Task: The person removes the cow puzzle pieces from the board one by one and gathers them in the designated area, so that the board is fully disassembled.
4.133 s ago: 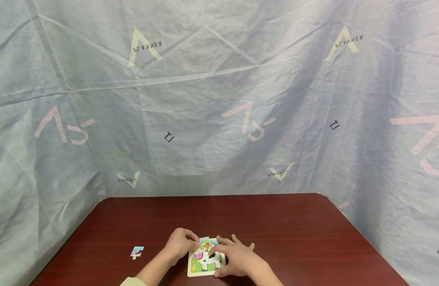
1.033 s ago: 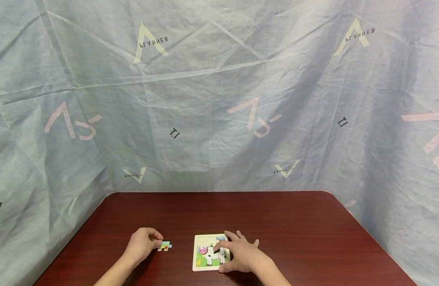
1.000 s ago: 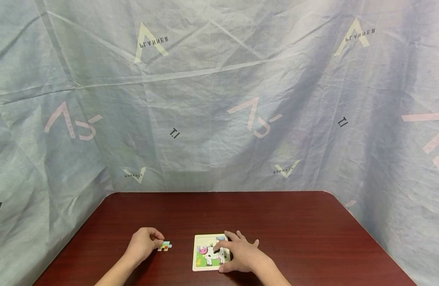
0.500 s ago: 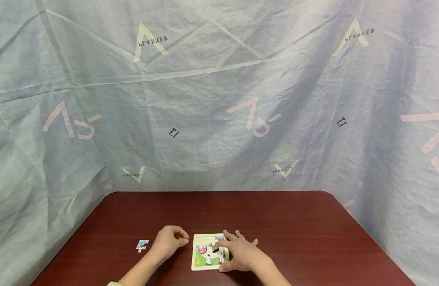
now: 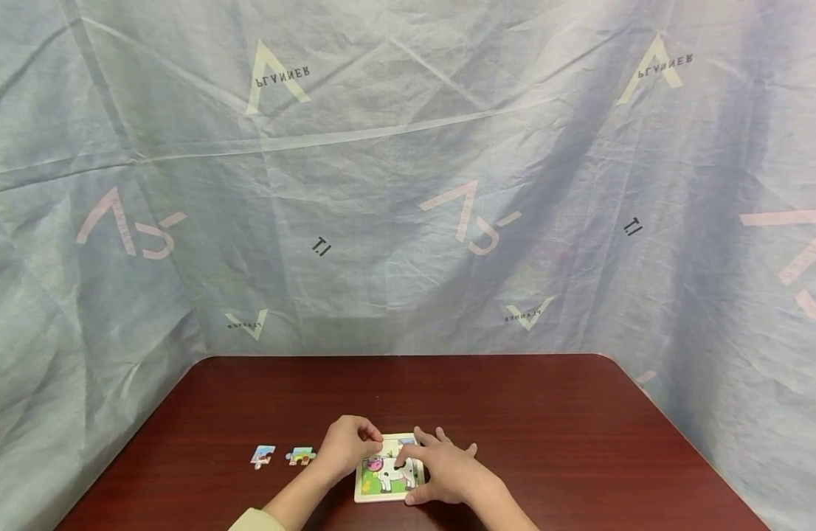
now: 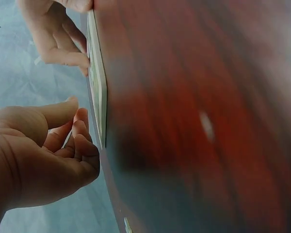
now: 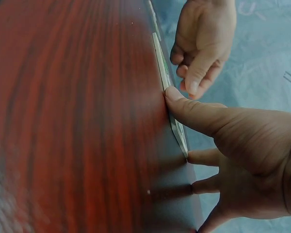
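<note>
A square cow jigsaw puzzle in a pale tray lies flat on the table. Bare cream backing shows along its upper part, and a blue piece sits at its upper right. My right hand holds the tray at its right side, thumb at the near edge and bent index finger on the cow; its other fingers spread toward the far edge. My left hand is over the tray's upper left corner. In the left wrist view the left hand has loosely curled fingers, with no piece visible between them and the thumb.
Two loose jigsaw pieces lie left of the left hand: a blue one and a green-and-blue one. The dark red table has rounded far corners. A grey printed cloth hangs behind it.
My left hand lifted a piece from the tray's top, set it down beside the other loose piece, let go and came back right over the tray. The right hand stays on the tray.
</note>
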`<action>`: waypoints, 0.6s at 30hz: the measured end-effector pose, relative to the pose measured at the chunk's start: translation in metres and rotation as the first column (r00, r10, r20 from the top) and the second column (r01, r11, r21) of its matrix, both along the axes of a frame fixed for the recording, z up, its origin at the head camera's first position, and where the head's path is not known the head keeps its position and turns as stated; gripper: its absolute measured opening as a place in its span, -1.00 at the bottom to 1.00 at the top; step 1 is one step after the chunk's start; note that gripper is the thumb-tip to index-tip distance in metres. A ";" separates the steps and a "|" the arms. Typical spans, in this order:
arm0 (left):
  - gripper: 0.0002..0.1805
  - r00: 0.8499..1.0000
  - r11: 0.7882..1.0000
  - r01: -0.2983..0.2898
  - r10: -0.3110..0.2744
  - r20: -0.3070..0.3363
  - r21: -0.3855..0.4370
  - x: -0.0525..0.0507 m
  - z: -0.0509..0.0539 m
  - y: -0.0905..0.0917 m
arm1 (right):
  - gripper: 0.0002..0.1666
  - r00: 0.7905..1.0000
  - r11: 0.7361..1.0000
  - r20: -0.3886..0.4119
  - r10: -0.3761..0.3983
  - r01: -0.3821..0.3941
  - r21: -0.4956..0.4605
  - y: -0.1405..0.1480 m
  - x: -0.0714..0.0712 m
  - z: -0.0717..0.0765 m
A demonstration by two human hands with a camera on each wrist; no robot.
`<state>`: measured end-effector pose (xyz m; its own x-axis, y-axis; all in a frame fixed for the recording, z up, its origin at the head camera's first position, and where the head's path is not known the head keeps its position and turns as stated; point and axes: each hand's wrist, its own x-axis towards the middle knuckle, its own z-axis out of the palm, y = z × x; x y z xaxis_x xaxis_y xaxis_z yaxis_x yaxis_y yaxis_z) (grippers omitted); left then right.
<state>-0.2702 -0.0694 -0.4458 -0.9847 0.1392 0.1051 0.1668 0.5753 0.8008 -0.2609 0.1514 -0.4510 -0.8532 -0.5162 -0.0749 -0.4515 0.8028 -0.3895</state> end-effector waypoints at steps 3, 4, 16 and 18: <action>-0.94 1.000 1.000 0.007 -0.007 0.017 0.019 -0.003 -0.002 0.006 | -0.54 1.000 1.000 0.005 0.001 -0.001 -0.006 0.002 -0.007 -0.011; -0.94 1.000 1.000 0.005 -0.006 0.024 0.021 -0.004 -0.002 0.007 | -0.53 1.000 1.000 0.014 -0.006 0.006 -0.021 0.003 -0.007 -0.013; -0.95 0.997 1.000 -0.008 0.007 0.076 0.006 -0.008 -0.003 0.022 | -0.45 1.000 1.000 0.007 0.009 -0.009 -0.021 0.012 -0.024 -0.041; -0.94 0.997 1.000 -0.017 0.017 0.081 -0.005 -0.009 -0.004 0.024 | -0.44 1.000 1.000 0.015 0.005 -0.005 -0.028 0.013 -0.026 -0.043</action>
